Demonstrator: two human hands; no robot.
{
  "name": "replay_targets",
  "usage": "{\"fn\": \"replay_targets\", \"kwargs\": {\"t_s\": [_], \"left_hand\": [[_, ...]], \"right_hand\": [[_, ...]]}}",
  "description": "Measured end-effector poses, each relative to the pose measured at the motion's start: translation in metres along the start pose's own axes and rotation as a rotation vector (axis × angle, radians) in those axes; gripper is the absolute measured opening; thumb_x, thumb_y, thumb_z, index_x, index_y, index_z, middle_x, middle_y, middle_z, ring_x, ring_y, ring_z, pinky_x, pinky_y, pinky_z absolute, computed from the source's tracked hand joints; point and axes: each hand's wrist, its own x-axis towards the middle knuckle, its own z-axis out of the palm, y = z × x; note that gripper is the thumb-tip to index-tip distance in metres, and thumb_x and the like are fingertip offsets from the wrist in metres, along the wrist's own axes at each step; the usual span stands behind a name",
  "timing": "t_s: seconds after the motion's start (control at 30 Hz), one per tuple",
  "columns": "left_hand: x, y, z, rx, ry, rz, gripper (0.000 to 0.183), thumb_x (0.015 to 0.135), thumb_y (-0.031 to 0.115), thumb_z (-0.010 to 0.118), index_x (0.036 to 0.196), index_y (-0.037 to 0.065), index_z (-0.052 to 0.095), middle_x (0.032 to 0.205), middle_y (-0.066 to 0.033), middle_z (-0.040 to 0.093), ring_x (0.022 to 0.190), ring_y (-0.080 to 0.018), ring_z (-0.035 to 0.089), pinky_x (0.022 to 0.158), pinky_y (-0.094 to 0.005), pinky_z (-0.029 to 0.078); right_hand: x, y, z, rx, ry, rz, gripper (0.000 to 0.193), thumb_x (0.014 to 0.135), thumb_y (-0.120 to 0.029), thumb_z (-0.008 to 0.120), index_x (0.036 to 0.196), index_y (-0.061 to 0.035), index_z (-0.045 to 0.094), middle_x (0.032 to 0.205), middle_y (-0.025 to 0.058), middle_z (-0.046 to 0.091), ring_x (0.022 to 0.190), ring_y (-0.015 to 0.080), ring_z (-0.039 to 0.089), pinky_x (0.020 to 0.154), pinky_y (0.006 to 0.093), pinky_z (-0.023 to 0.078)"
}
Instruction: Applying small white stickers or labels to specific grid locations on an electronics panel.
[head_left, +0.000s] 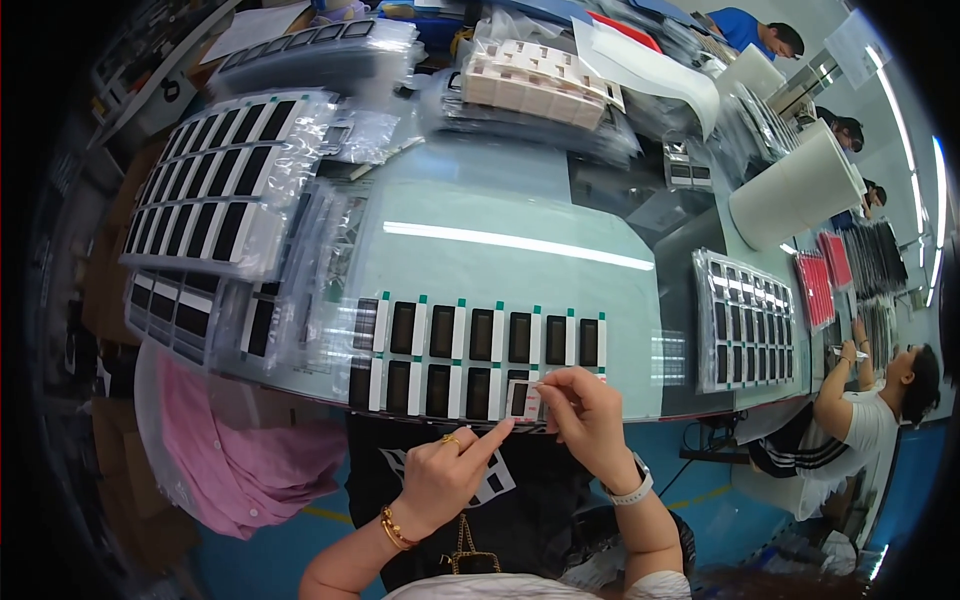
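Note:
Two rows of dark rectangular panels [441, 332] with white strips and green tabs lie along the near edge of the glass-topped table [480, 225]. My right hand [590, 415] pinches the right edge of a small white card with a dark window [522, 399], over the near row. Its thumb and index finger hold it at the upper right. My left hand [440, 480] reaches in from below, index finger stretched to the card's lower edge, the other fingers partly curled. No object shows in its grasp. Part of the near row is hidden under the card and my right hand.
Stacked clear trays of dark panels [215, 185] rise on the left; another filled tray [742, 320] lies right. Cream trays [535, 85] and a white roll [797, 185] stand farther back. Pink cloth [240, 450] hangs below the left edge. A person [865, 425] sits at right.

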Motion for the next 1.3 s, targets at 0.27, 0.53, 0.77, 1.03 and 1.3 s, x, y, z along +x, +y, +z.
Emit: {"fn": "replay_targets", "kwargs": {"t_s": [0.27, 0.53, 0.77, 1.03, 1.3], "left_hand": [[0.003, 0.001, 0.003, -0.001, -0.034, 0.018, 0.045, 0.085, 0.004, 0.072, 0.127, 0.018, 0.072, 0.066, -0.0017, 0.050, 0.052, -0.0180, 0.056, 0.049, -0.0324, 0.046], [0.005, 0.008, 0.012, -0.010, -0.056, 0.034, 0.041, 0.089, 0.011, 0.071, 0.130, 0.017, 0.070, 0.065, -0.0030, 0.050, 0.052, -0.0195, 0.057, 0.048, -0.0318, 0.046], [0.002, 0.009, 0.004, -0.065, -0.061, -0.013, 0.043, 0.091, 0.012, 0.071, 0.133, 0.014, 0.067, 0.065, -0.0033, 0.054, 0.052, -0.0194, 0.059, 0.049, -0.0312, 0.047], [0.001, 0.007, 0.004, -0.035, -0.068, -0.021, 0.056, 0.091, 0.016, 0.073, 0.144, 0.007, 0.056, 0.069, -0.0032, 0.060, 0.051, -0.0189, 0.060, 0.046, -0.0309, 0.047], [0.011, 0.012, -0.003, 0.047, -0.156, -0.019, 0.066, 0.090, 0.017, 0.072, 0.151, 0.005, 0.047, 0.068, -0.0032, 0.062, 0.050, -0.0191, 0.062, 0.046, -0.0317, 0.048]], "right_hand": [[0.000, -0.001, 0.000, 0.015, 0.009, 0.006, 0.004, 0.098, -0.003, 0.065, 0.100, 0.0006, 0.066, 0.070, 0.0004, 0.064, 0.056, 0.0043, 0.060, 0.045, 0.0179, 0.044], [-0.001, -0.007, -0.002, -0.422, 0.108, -0.289, 0.015, 0.086, -0.002, 0.076, 0.099, -0.0044, 0.067, 0.095, 0.0093, 0.064, 0.066, 0.0207, 0.065, 0.057, 0.0299, 0.051], [0.004, -0.005, -0.002, -0.460, 0.082, -0.271, 0.017, 0.083, -0.004, 0.078, 0.097, -0.0058, 0.067, 0.100, 0.0093, 0.061, 0.075, 0.0247, 0.064, 0.062, 0.0343, 0.052], [0.011, -0.011, -0.001, -0.602, 0.073, -0.376, 0.019, 0.081, -0.004, 0.079, 0.096, -0.0033, 0.066, 0.098, 0.0119, 0.060, 0.084, 0.0301, 0.061, 0.069, 0.0379, 0.051], [0.011, -0.019, 0.002, -0.795, 0.105, -0.385, 0.023, 0.082, -0.005, 0.076, 0.103, -0.0069, 0.068, 0.101, 0.0099, 0.058, 0.086, 0.0288, 0.058, 0.073, 0.0397, 0.046]]}}
